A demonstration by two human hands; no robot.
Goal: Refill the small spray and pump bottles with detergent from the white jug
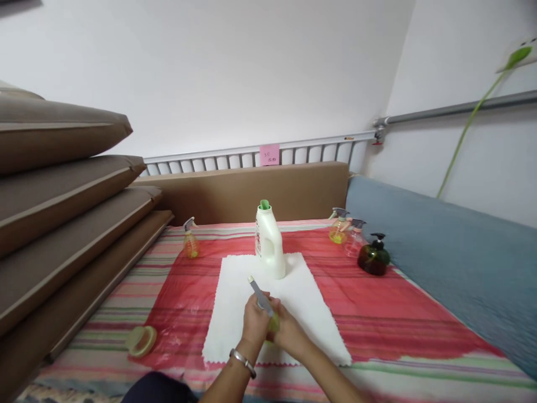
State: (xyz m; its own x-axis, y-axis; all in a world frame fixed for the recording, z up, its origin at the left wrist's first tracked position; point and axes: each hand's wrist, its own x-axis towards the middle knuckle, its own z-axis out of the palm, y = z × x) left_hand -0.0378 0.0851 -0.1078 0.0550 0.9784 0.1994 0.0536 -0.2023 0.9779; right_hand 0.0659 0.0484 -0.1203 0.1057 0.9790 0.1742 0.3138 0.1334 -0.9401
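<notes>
Both hands are closed round a small spray bottle (273, 324) with a grey trigger head and a yellowish body. The head points up and left. My left hand (255, 320), with a silver bangle at the wrist, grips near the head, while my right hand (289, 331) wraps the body, most of which the fingers hide. Just beyond stands a white detergent jug (268, 240), upright and uncapped, its spout green inside. Under it lies a white scallop-edged cloth (235, 302). A pale green cap (140, 341) rests at lower left.
Another spray bottle (191, 243) stands at left. To the right are a yellow spray bottle (338, 230), a pink one (354, 240) and a dark pump bottle (375, 257). Stacked brown cushions (62, 207) border the left; a blue padded surface (440, 240) borders the right.
</notes>
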